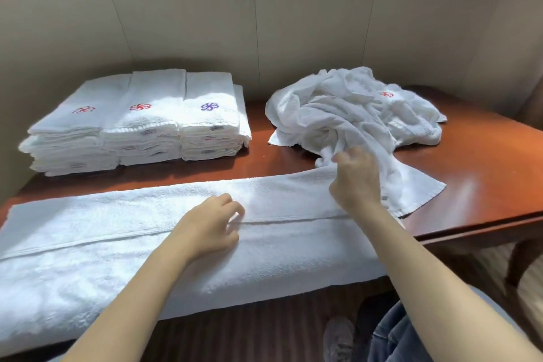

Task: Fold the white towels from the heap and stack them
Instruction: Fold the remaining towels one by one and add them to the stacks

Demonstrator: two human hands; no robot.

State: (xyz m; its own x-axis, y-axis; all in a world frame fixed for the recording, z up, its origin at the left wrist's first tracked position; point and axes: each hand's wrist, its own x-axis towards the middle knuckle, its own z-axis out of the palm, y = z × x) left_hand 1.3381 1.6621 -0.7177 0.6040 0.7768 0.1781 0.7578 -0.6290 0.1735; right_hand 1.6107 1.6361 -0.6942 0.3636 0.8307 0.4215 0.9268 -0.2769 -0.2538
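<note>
Head view: spread towel (117,214) looks soft, limp; left hand (208,226) pinches its centre hem, right hand (355,179) grips its two-o'clock end; corners hold best.

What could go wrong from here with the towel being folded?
1. The towel hangs over the near edge of the table; a pull might slide it to the floor.
2. The right hand works where a tail of the heap meets the towel's end, so heap cloth may be dragged or folded in.
3. The hem by the left hand runs wavy; the fold could come out crooked.
</note>
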